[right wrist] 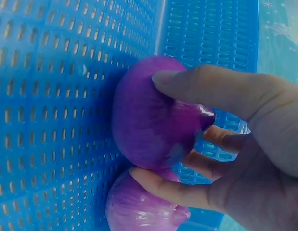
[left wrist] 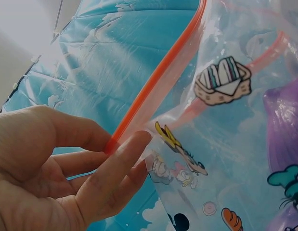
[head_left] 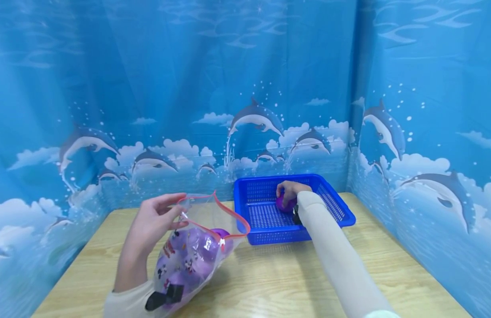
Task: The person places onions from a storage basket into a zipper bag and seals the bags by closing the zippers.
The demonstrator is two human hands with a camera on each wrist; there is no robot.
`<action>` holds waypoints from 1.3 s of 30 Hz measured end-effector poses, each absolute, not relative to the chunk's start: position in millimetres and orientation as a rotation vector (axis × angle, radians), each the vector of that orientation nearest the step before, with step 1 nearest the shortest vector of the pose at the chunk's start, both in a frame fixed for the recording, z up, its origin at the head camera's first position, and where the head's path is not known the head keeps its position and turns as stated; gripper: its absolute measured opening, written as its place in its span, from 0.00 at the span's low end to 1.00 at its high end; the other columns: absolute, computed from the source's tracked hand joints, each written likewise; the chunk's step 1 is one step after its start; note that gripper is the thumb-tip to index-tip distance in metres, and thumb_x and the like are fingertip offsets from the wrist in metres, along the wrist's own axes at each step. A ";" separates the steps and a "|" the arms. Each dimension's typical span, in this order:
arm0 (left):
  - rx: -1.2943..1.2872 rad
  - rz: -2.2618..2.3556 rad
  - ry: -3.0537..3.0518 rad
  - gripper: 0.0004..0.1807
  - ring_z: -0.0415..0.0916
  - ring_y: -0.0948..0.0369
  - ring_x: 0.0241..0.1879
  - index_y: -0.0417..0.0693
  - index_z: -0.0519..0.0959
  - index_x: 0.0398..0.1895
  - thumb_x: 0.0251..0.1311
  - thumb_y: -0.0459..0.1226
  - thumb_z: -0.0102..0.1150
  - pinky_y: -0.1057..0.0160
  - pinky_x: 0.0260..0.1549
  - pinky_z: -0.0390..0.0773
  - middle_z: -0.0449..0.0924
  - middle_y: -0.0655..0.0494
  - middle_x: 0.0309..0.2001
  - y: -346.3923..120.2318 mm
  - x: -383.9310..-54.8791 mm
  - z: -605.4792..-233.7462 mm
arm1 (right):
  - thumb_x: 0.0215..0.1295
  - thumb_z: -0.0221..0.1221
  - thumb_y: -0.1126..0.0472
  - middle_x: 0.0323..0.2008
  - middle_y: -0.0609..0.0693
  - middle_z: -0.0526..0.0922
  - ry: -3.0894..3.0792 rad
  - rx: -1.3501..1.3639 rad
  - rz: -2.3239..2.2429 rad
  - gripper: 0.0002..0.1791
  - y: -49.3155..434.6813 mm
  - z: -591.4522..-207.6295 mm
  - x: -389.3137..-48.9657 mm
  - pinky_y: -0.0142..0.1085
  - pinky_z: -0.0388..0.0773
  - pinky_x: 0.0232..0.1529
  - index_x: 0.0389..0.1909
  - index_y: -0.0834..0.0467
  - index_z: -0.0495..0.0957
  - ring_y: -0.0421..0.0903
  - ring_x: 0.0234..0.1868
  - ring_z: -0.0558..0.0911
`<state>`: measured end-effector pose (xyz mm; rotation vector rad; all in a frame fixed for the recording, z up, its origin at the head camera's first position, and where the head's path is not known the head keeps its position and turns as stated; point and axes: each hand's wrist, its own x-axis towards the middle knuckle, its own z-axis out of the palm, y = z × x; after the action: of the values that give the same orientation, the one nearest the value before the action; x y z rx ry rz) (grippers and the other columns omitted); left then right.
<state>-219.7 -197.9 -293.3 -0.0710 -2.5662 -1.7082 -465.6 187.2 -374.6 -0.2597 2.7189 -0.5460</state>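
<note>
A clear zip bag [head_left: 189,260] with a red-orange zip edge and printed cartoon figures has several purple onions [head_left: 207,247] inside. Its mouth gapes, and my left hand [head_left: 159,216] pinches the rim at the zip [left wrist: 156,79] between thumb and fingers. Over in the blue basket, my right hand [head_left: 291,189] holds a dark purple onion [right wrist: 149,113], the thumb on one side and fingers on the other. A second, paler purple onion [right wrist: 139,202] lies beside it against the slotted plastic, close to my index fingertip. Whether the held onion touches the basket floor is hard to tell.
The blue slotted basket [head_left: 279,236] stands toward the back right of the wooden table [head_left: 277,282], its near left corner close to the bag's mouth. Behind and to the right hang blue curtains [head_left: 181,110] printed with dolphins.
</note>
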 end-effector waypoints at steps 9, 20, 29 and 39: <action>-0.076 -1.705 -2.567 0.25 0.87 0.52 0.52 0.45 0.68 0.75 0.77 0.36 0.51 0.61 0.50 0.89 0.71 0.39 0.72 -198.2 -219.3 -293.0 | 0.54 0.73 0.66 0.43 0.51 0.78 2.697 -0.321 -0.567 0.17 188.2 -368.3 -463.9 0.34 0.82 0.28 0.43 0.51 0.81 0.46 0.37 0.78; -0.078 -1.715 -2.567 0.26 0.87 0.53 0.51 0.46 0.68 0.75 0.77 0.36 0.51 0.63 0.50 0.89 0.70 0.39 0.73 -198.7 -219.7 -292.9 | 0.56 0.75 0.60 0.72 0.59 0.71 2.687 -0.253 -0.471 0.34 183.0 -365.0 -462.1 0.42 0.89 0.44 0.65 0.44 0.79 0.55 0.58 0.80; -0.076 -1.706 -2.564 0.25 0.88 0.53 0.50 0.45 0.69 0.75 0.77 0.36 0.52 0.62 0.50 0.89 0.71 0.39 0.72 -198.0 -219.8 -293.4 | 0.53 0.76 0.60 0.70 0.59 0.70 2.674 -0.283 -0.503 0.34 181.1 -369.2 -462.4 0.45 0.89 0.44 0.63 0.42 0.79 0.57 0.55 0.81; -0.066 -1.715 -2.567 0.25 0.88 0.56 0.48 0.45 0.69 0.75 0.77 0.36 0.52 0.60 0.50 0.90 0.71 0.38 0.72 -197.9 -218.7 -295.6 | 0.54 0.74 0.68 0.69 0.64 0.69 2.554 -0.314 -0.670 0.35 179.1 -364.7 -456.4 0.45 0.92 0.45 0.64 0.47 0.78 0.57 0.49 0.86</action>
<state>-218.7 -197.9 -295.6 -0.0660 -2.5672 -1.7153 -456.4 179.1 -364.7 -0.3139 2.5543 -0.6696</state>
